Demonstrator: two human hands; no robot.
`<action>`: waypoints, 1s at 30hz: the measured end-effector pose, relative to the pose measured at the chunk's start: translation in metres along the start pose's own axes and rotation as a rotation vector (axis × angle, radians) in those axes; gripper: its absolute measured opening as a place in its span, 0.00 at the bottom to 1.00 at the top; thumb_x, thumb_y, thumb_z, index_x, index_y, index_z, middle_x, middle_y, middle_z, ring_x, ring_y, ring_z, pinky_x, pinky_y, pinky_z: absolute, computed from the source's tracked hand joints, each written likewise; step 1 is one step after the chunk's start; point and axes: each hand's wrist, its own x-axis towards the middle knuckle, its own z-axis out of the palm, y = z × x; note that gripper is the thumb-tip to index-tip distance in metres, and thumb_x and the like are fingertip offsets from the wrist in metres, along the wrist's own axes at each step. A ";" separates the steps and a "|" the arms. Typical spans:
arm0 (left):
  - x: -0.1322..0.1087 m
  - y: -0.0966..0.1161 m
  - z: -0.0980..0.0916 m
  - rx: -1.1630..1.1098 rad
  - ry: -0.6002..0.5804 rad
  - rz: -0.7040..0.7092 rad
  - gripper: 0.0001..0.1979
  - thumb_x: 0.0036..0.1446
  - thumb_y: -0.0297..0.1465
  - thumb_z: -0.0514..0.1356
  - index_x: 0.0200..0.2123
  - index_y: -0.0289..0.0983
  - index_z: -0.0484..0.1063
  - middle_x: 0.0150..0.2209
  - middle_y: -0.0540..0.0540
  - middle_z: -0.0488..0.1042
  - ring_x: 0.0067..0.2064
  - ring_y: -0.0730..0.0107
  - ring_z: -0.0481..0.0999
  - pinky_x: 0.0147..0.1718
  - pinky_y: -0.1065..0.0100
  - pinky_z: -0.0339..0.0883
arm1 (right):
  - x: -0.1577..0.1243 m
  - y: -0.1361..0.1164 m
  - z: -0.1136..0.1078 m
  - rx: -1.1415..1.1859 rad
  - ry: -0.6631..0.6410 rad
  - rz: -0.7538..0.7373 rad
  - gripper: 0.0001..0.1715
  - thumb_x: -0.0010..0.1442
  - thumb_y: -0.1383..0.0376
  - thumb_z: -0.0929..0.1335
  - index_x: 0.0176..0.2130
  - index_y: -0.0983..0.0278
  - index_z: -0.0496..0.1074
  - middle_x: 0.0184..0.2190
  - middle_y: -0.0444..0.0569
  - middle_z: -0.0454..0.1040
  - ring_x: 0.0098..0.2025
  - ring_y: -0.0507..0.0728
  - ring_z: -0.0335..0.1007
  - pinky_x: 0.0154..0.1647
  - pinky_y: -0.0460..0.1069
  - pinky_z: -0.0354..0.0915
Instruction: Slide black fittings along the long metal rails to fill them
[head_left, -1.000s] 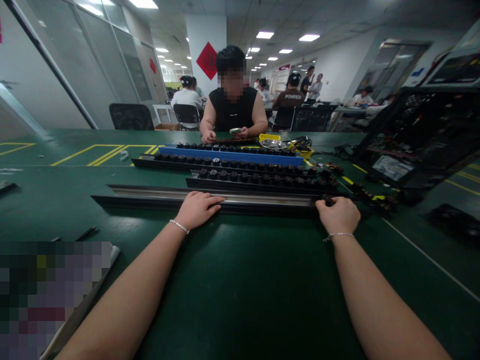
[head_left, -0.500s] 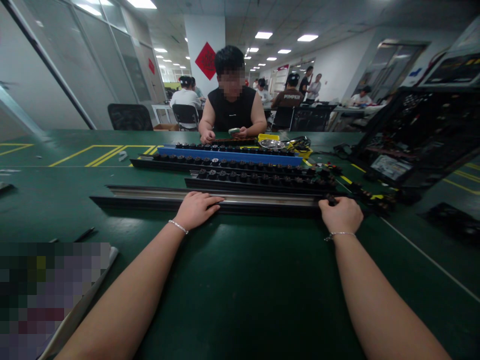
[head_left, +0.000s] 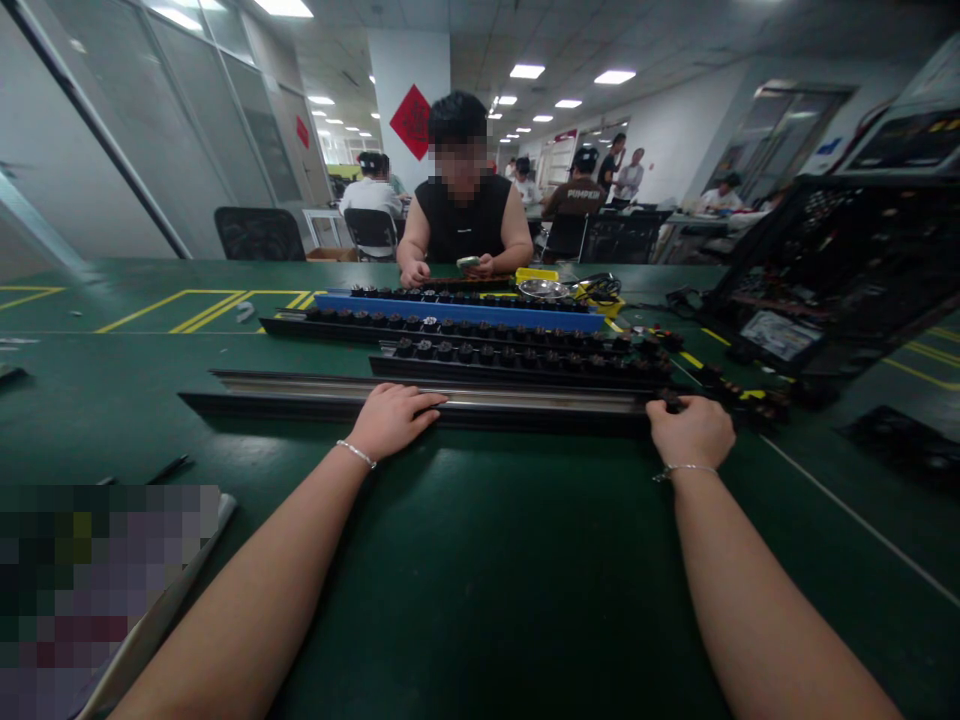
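Rail under flat left hand; right hand pinches dark part.

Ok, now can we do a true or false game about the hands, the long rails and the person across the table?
1. The left hand rests on the front rail. True.
2. The right hand holds a small dark piece. True.
3. The blue rail is the rail closest to the hands. False: the front rail is closest; the blue one lies farther back.
4. Only one wrist wears a bracelet. False: each wrist wears one.
5. The person across the table wears a black sleeveless top. True.
6. That person is holding up a yellow tray. False: they hold something small and pale.
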 end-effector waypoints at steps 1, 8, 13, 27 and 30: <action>0.000 0.000 0.000 0.001 0.000 0.001 0.18 0.61 0.43 0.47 0.51 0.52 0.67 0.42 0.51 0.75 0.44 0.67 0.72 0.44 0.63 0.55 | 0.000 0.000 0.000 0.000 -0.002 0.005 0.22 0.48 0.57 0.63 0.37 0.70 0.74 0.35 0.59 0.71 0.39 0.64 0.65 0.41 0.57 0.60; 0.000 0.000 0.000 -0.002 0.005 0.010 0.17 0.61 0.42 0.47 0.51 0.52 0.67 0.41 0.51 0.75 0.43 0.67 0.72 0.44 0.62 0.55 | 0.002 0.005 -0.002 0.007 0.006 0.041 0.21 0.49 0.57 0.63 0.37 0.69 0.74 0.35 0.57 0.71 0.39 0.64 0.65 0.41 0.57 0.61; 0.000 0.000 0.000 -0.012 0.008 0.014 0.17 0.61 0.42 0.48 0.51 0.52 0.67 0.42 0.51 0.75 0.44 0.66 0.72 0.45 0.62 0.55 | 0.004 0.008 -0.001 0.019 0.042 0.051 0.22 0.48 0.57 0.63 0.36 0.68 0.75 0.33 0.56 0.70 0.38 0.64 0.64 0.39 0.57 0.61; 0.000 0.000 -0.001 -0.007 0.010 0.016 0.17 0.61 0.42 0.47 0.51 0.51 0.67 0.43 0.51 0.75 0.45 0.66 0.72 0.45 0.62 0.55 | 0.006 0.015 -0.002 0.020 0.070 0.092 0.23 0.47 0.58 0.63 0.39 0.70 0.75 0.35 0.59 0.71 0.39 0.64 0.64 0.39 0.56 0.61; 0.000 0.000 -0.002 -0.009 -0.001 0.010 0.18 0.61 0.42 0.47 0.51 0.51 0.67 0.43 0.51 0.75 0.44 0.66 0.72 0.45 0.62 0.55 | 0.007 0.015 -0.003 0.031 0.065 0.108 0.23 0.48 0.58 0.63 0.39 0.69 0.74 0.35 0.58 0.70 0.39 0.64 0.64 0.39 0.57 0.60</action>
